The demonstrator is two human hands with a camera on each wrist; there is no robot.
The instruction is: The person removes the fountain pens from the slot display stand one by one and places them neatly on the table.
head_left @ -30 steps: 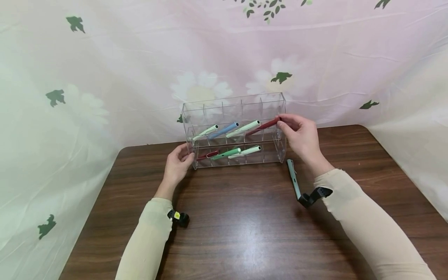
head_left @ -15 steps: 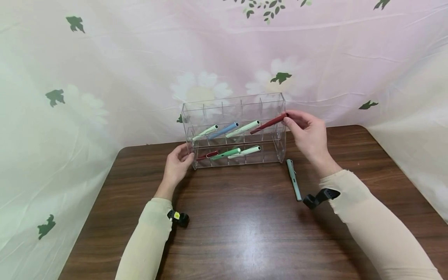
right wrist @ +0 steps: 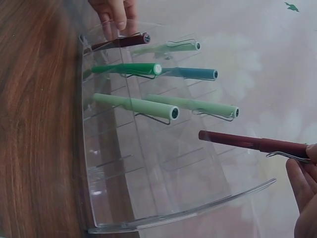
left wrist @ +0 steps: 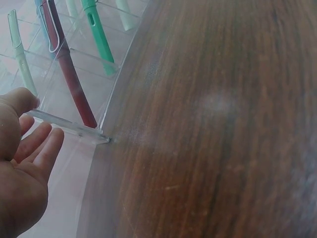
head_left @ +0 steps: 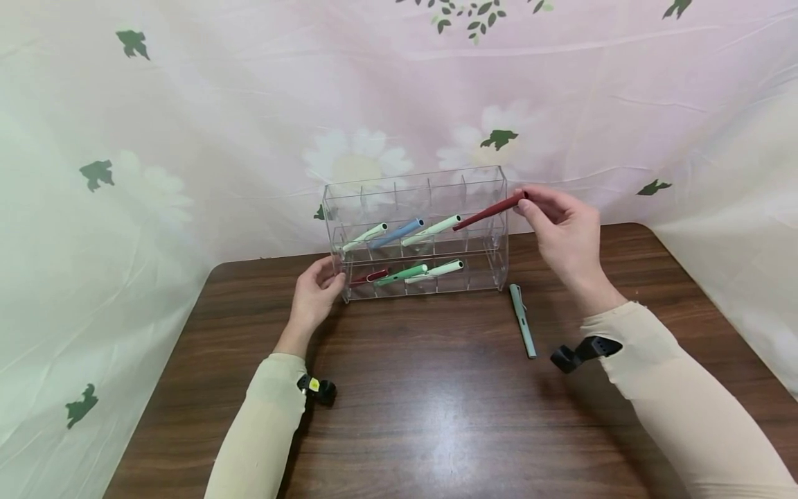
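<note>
My right hand (head_left: 572,239) pinches a dark red pen (head_left: 491,211) near its capped end, right of the clear acrylic pen rack (head_left: 503,239). The pen slants, its lower tip overlapping the rack's upper tier in the head view; its clip (right wrist: 287,155) shows beside the fingers. My left hand (head_left: 316,294) grips the rack's left side panel (left wrist: 69,123) between thumb and fingers. A pale green pen (head_left: 364,237), a blue pen (head_left: 397,233) and another pale green pen (head_left: 431,230) lean in the upper tier. Below are a red pen (head_left: 370,276), a green pen (head_left: 402,274) and a pale green pen (head_left: 439,271).
A grey-green pen (head_left: 523,321) lies on the wooden table (head_left: 399,388) to the right of the rack, below my right hand. Behind the rack hangs a flowered cloth (head_left: 249,138). Compartments at the rack's right end hold no pens.
My right hand has moved right and up, drawing the dark red pen out of the rack's upper tier. The left hand stays on the side panel.
</note>
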